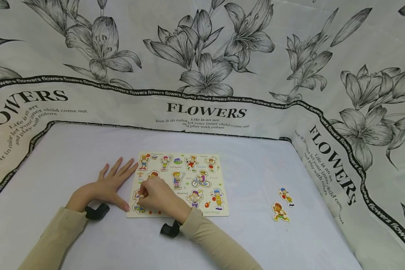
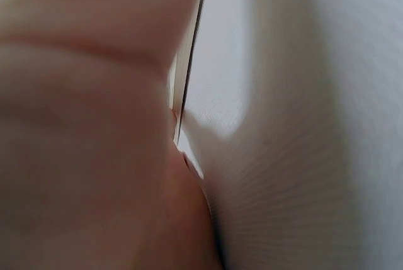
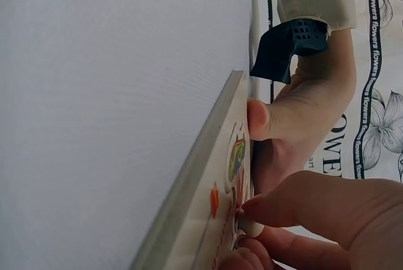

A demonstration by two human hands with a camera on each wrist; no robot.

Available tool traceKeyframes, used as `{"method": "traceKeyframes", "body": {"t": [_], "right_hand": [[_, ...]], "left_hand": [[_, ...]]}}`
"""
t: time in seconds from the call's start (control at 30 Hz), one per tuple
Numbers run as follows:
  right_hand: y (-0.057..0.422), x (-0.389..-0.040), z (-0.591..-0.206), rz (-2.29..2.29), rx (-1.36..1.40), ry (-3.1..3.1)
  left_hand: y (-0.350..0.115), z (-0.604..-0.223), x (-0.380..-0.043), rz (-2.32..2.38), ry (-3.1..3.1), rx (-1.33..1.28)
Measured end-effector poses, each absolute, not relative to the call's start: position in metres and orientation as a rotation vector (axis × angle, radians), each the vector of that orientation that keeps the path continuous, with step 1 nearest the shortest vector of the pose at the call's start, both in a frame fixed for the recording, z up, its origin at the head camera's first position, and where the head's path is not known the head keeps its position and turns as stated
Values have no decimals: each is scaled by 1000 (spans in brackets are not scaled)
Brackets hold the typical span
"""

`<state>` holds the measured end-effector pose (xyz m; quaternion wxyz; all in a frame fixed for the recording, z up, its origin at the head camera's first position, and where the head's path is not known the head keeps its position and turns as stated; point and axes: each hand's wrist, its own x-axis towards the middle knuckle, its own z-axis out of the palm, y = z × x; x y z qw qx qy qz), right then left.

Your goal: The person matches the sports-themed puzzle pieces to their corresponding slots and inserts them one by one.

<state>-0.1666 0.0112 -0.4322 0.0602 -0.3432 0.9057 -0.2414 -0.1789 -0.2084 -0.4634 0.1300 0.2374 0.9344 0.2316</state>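
Observation:
A cream wooden puzzle board with sports figures in cutouts lies flat on the white cloth. My left hand is spread beside its left edge, with index fingertip and thumb at the rim; in the right wrist view its thumb touches the board's edge. My right hand is over the board's lower left part. There its thumb and fingers pinch a small puzzle piece by a pale knob, close against the board face. The hand hides most of that piece. The left wrist view shows mostly skin and cloth.
Two loose figure pieces lie on the cloth to the right: one with a blue cap and a running figure just below it. A flower-printed cloth wall rises behind and at the sides. Black wrist mounts sit at both cuffs.

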Motion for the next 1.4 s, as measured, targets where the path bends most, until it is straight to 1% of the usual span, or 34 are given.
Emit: {"method": "traceKeyframes", "body": {"t": [0.2,0.57,1.4], "right_hand": [[12,-168,-433,-747,-1043,2728],[12,-172,-436,-788,-1055,2676],[13,-171,-435,-785,-1049,2660]], "left_hand": [[-209,-464,-178,710,2713,710],[-214,-483,-184,664,2750,725],[-212,-472,-180,718,2715,719]]}}
